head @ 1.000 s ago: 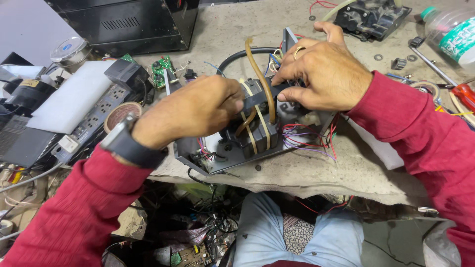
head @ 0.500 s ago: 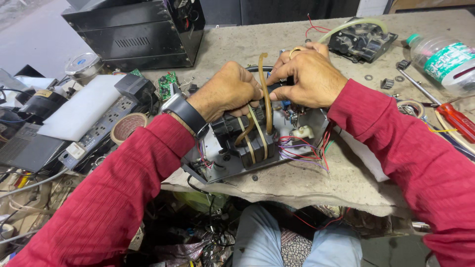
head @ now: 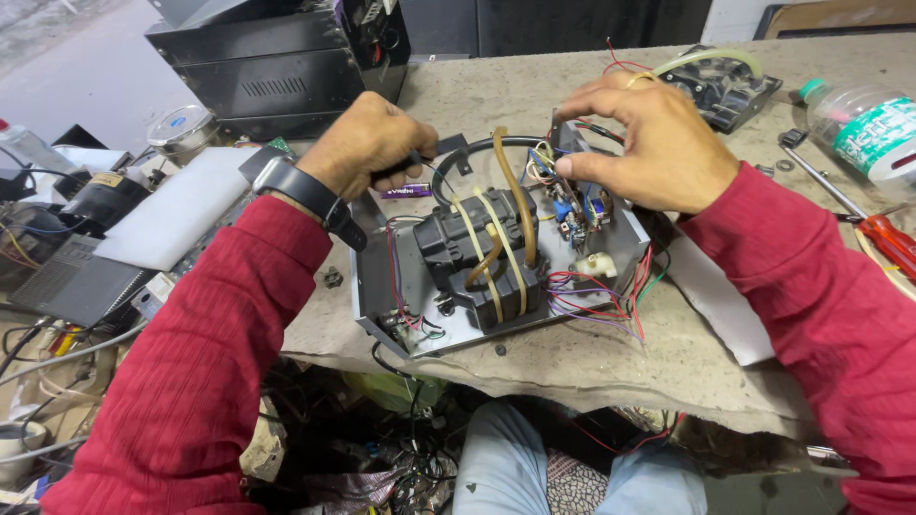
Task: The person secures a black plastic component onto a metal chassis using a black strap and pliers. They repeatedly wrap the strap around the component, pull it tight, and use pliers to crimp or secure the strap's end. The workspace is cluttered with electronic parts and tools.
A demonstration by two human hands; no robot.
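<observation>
In the head view, an opened grey metal chassis (head: 382,286) is seen lying on a worn concrete bench (head: 496,105), near its front edge and between the two red-sleeved arms. A black transformer (head: 468,257) is mounted in the middle of the chassis, and tan tubes (head: 515,200) are looped over it. A small circuit board (head: 572,215) with blue parts is seen at the back right of the chassis, and a bundle of coloured wires (head: 592,296) is spread along its right side. The left hand (head: 367,143) is closed into a fist around a slim black tool handle (head: 405,170) at the back left corner of the chassis; a dark watch (head: 296,186) is worn on that wrist. The right hand (head: 649,138) is held half open over the back right corner, its fingers curled down and its thumb set against the wiring beside the circuit board; whether anything is pinched there cannot be told. A black equipment case (head: 277,67) is stood at the back left of the bench, a clear plastic bottle (head: 863,124) is laid at the far right, and a red-handled screwdriver (head: 883,238) is laid just below the bottle.
</observation>
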